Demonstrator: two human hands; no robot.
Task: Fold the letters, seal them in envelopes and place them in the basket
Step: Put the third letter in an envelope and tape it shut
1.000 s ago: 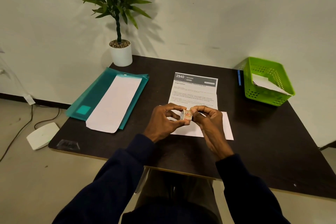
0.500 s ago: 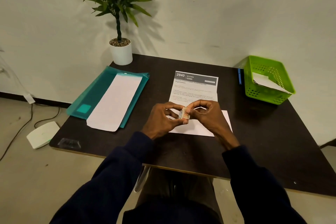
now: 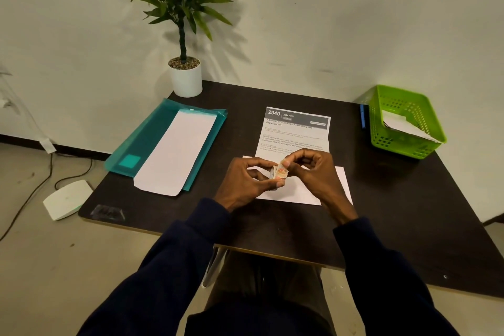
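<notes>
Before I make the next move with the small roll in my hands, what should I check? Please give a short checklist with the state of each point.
1. Small roll held firmly: left hand and right hand both pinch it. Ok.
2. Free end peeled from the roll: too small to see. Cannot tell.
3. Letter fully folded: its printed top lies open. Not ok.
4. Letter inside the envelope: the hands hide its lower edge. Cannot tell.
5. Basket has room: some paper inside, space left. Ok.
</notes>
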